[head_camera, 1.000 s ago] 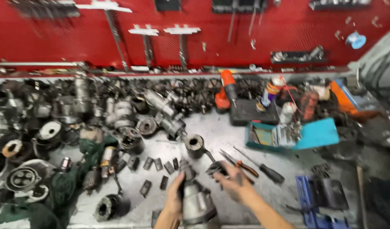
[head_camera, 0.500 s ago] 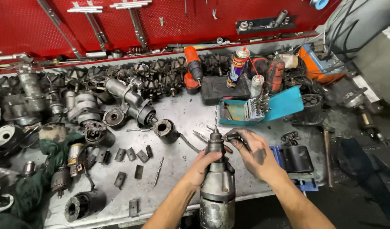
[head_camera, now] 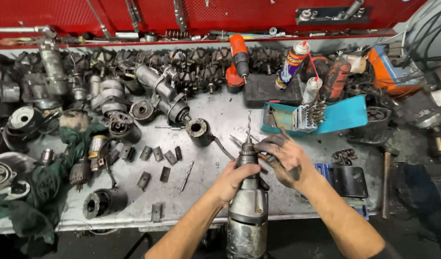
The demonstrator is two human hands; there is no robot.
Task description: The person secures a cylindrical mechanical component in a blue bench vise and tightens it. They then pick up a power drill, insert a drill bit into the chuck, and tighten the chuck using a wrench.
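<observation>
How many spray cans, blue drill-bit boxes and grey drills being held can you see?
Spray cans: 2
Blue drill-bit box: 1
Grey drill: 1
Total: 4

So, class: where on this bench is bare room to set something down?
Bare metal lies between the loose drill bit and the left hand, and between the cylindrical housing and the blue bit case. The back row is crowded.
</observation>
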